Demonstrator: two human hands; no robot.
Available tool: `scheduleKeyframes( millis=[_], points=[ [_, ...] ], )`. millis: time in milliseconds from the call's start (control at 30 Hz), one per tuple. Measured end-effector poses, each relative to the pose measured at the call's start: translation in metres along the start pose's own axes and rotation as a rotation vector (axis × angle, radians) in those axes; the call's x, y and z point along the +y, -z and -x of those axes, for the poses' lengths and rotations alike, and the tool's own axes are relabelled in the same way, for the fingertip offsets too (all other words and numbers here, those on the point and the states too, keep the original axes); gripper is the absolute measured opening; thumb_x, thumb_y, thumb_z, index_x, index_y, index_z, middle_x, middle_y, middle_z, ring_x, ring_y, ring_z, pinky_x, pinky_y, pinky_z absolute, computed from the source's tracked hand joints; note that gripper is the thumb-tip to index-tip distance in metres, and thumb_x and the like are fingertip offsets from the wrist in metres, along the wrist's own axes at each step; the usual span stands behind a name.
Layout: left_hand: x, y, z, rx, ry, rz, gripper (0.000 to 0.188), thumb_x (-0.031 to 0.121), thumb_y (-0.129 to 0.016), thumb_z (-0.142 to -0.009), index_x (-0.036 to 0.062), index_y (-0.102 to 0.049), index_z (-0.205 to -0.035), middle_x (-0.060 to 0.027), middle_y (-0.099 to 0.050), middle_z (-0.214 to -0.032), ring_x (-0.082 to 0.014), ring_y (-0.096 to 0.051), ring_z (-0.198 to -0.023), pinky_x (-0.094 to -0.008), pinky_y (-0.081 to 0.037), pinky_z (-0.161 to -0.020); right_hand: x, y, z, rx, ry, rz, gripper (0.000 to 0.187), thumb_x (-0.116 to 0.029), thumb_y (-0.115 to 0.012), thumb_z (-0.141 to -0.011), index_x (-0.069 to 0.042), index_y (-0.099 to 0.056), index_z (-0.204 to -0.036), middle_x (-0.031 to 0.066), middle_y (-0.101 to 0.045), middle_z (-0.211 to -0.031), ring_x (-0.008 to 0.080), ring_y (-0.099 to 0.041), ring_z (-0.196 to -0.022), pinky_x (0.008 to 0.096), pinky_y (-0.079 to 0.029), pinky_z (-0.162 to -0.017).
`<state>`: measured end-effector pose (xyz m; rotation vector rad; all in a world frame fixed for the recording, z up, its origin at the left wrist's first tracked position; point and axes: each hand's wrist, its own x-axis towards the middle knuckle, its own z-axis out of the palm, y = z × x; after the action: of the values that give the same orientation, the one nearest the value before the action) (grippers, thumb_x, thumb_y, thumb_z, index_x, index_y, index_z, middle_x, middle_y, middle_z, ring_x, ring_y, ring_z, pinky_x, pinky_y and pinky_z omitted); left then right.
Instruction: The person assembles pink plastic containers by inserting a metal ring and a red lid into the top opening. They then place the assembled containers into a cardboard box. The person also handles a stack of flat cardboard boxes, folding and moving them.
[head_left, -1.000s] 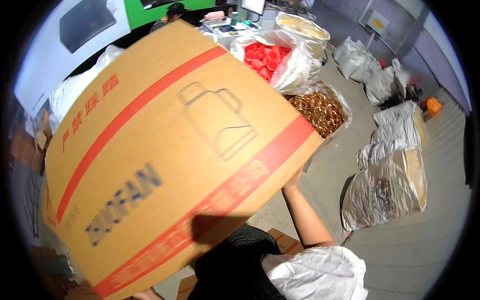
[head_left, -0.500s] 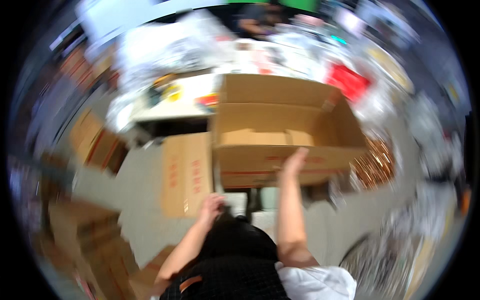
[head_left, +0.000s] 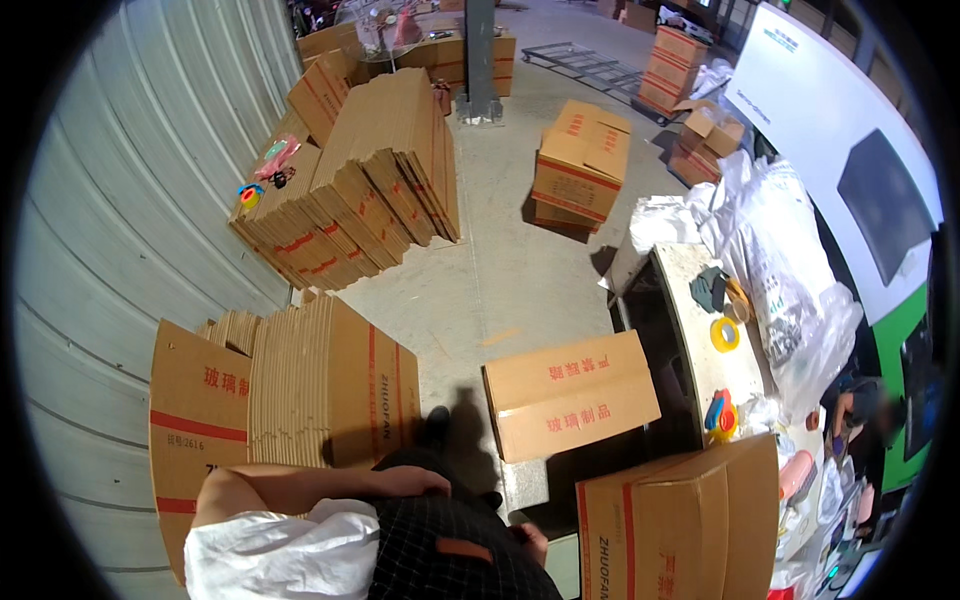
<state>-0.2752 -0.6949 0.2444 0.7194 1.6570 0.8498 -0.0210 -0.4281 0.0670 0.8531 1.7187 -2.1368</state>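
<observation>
My left hand [head_left: 425, 483] lies in front of my dark checked clothing, its forearm crossing from the left. Its fingers look curled in, and nothing shows in them. Beside my waist on the right, part of my right hand [head_left: 534, 543] is visible; its fingers are mostly hidden. Close to it stands the large brown carton [head_left: 680, 520] at the lower right, apart from the hand. A closed carton [head_left: 572, 395] with red print sits ahead of my feet. Left of me, a row of flattened cartons [head_left: 300, 385] stands on edge near my left arm.
More flattened cartons [head_left: 375, 165] stand along the corrugated metal wall [head_left: 130, 200]. Stacked boxes [head_left: 580, 165] and a pillar [head_left: 480, 60] are farther ahead. On the right, a workbench [head_left: 690, 315] carries yellow tape [head_left: 724, 334] and plastic bags [head_left: 775, 270]. Beyond it sits another person [head_left: 855, 405].
My view has swung left, toward the flattened cartons and wall. The large carton that my right hand was touching now stands at the lower right, apart from it. Both hands are nearer my body.
</observation>
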Motion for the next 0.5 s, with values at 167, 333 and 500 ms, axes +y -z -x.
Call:
scheduleKeyframes(
  millis=[167, 333, 500],
  points=[
    [-0.023, 0.073, -0.007, 0.049, -0.116, -0.252, 0.027, 0.015, -0.058, -0.09, 0.0118, -0.066, -0.116, -0.0102, -0.067, -0.115, -0.0296, -0.064, -0.111, -0.0422, -0.049, -0.094, -0.166, -0.056, -0.044, -0.241, -0.112, 0.048, 0.028, -0.019, -0.052, -0.102, 0.0, -0.068, -0.113, 0.0072, -0.069, -0.106, 0.0176, -0.063, -0.101, 0.0312, -0.048, -0.093],
    [-0.038, 0.193, 0.038, 0.123, 0.174, -0.399, 0.026, 0.021, -0.065, -0.088, 0.0134, -0.069, -0.113, -0.0092, -0.066, -0.114, -0.0298, -0.063, -0.11, -0.0411, -0.052, -0.093, -0.231, -0.119, -0.119, -0.236, -0.132, 0.06, 0.032, -0.02, -0.06, -0.096, -0.003, -0.064, -0.123, 0.0107, -0.066, -0.116, 0.0206, -0.063, -0.107, 0.033, -0.048, -0.096],
    [-0.061, 0.259, 0.095, 0.407, 0.196, -0.028, 0.025, 0.023, -0.074, -0.087, 0.0092, -0.071, -0.107, -0.0095, -0.065, -0.107, -0.0279, -0.064, -0.104, -0.0391, -0.052, -0.091, -0.335, -0.19, -0.161, -0.232, 0.147, 0.731, 0.025, 0.0, -0.07, -0.084, -0.004, -0.068, -0.108, 0.0124, -0.069, -0.101, 0.0232, -0.071, -0.091, 0.0327, -0.056, -0.081]
  ],
)
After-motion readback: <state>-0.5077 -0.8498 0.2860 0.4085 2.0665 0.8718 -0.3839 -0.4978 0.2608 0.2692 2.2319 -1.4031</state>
